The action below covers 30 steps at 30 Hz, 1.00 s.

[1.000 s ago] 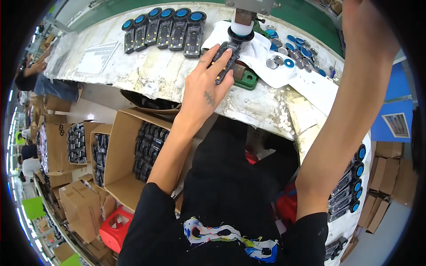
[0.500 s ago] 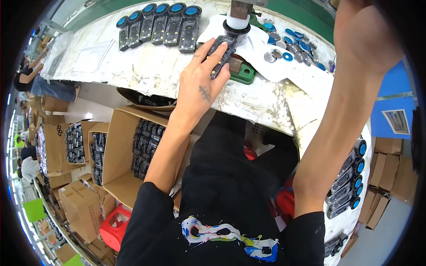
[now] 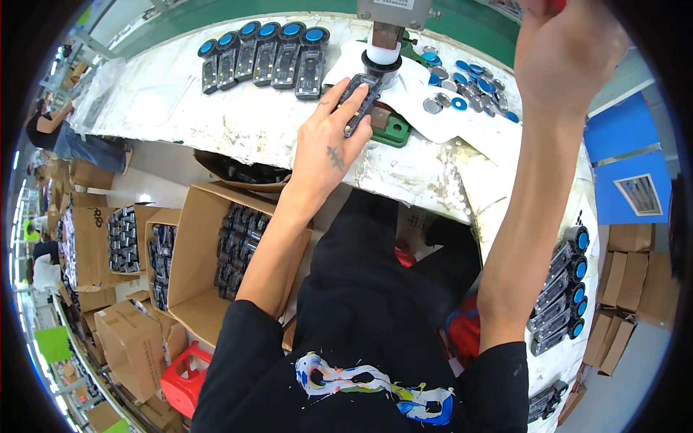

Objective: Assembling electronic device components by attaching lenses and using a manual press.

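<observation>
My left hand (image 3: 333,137) presses and grips a black handheld device (image 3: 359,105), its fingers laid over the body. The device's round head sits under the white tip (image 3: 382,52) of a bench press (image 3: 393,13), above a green base (image 3: 390,126). My right hand (image 3: 570,61) is raised at the top right, blurred and closed. A bit of red shows at its fingers by the picture's top edge; what it grips I cannot make out. Several finished-looking black devices with blue discs (image 3: 287,54) stand in a row left of the press.
Loose silver and blue discs (image 3: 473,86) lie on white cloth right of the press. More blue-disc devices (image 3: 559,292) line the table's right side. Open cartons (image 3: 191,281) of black devices and a red stool (image 3: 184,379) stand at left. Another person (image 3: 54,130) is far left.
The view has tilted slightly, so the bench sits lower and more of the press shows. My right hand appears a little further left. My left hand keeps its hold on the device.
</observation>
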Each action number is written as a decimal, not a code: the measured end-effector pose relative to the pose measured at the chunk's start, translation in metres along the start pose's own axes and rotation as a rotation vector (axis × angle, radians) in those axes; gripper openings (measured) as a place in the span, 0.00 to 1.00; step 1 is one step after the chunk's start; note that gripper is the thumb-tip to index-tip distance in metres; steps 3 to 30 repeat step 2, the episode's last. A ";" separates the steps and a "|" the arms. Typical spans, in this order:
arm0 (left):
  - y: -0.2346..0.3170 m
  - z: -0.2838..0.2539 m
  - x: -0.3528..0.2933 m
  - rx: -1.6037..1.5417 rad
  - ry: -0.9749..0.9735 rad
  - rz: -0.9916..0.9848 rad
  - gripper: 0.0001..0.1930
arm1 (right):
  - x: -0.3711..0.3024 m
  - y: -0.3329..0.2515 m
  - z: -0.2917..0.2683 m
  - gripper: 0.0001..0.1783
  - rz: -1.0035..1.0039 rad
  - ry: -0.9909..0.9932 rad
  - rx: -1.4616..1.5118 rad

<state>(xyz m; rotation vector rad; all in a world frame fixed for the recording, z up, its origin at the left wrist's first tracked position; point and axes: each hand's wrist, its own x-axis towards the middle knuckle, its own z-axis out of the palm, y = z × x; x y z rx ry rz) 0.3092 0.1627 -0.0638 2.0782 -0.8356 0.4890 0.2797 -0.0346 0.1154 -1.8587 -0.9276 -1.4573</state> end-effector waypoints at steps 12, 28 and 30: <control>-0.005 0.000 -0.001 0.007 0.008 0.042 0.21 | 0.001 -0.002 0.003 0.11 0.054 0.006 0.042; -0.005 0.000 -0.001 0.007 0.008 0.042 0.21 | 0.001 -0.002 0.003 0.11 0.054 0.006 0.042; -0.005 0.000 -0.001 0.007 0.008 0.042 0.21 | 0.001 -0.002 0.003 0.11 0.054 0.006 0.042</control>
